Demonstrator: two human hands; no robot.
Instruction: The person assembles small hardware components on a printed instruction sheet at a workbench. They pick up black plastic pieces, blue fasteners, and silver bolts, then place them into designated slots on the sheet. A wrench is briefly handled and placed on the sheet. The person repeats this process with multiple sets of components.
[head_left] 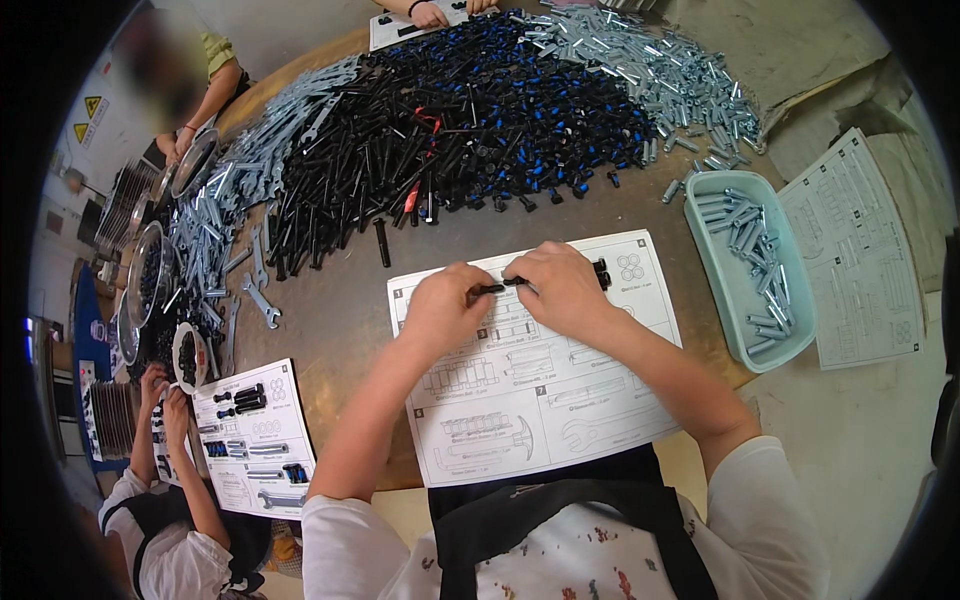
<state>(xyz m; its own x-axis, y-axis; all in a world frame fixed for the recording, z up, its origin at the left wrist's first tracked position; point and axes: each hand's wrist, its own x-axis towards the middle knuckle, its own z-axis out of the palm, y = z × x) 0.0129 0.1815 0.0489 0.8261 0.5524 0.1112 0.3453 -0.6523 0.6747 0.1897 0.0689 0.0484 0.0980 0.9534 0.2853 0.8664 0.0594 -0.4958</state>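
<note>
A white printed sheet (520,400) with line drawings lies on the table in front of me. Over its upper part, my left hand (448,300) is closed, with a short black bolt (489,289) between thumb and fingers. My right hand (562,288) is right beside it, its fingers pinched on another dark bolt-like piece (514,281). The fingertips of both hands nearly meet, so I cannot tell whether the two pieces touch. To the right of my right hand, several black bolts (602,275) rest on the sheet, partly hidden by that hand.
Beyond the sheet spreads a big heap of black bolts (340,170), with silver sleeves (690,85) and wrenches (262,300) at its sides. A pale green bin (699,240) of sleeves stands right. Another sheet (225,480) bearing hardware lies left, and co-workers' hands (175,425) work nearby.
</note>
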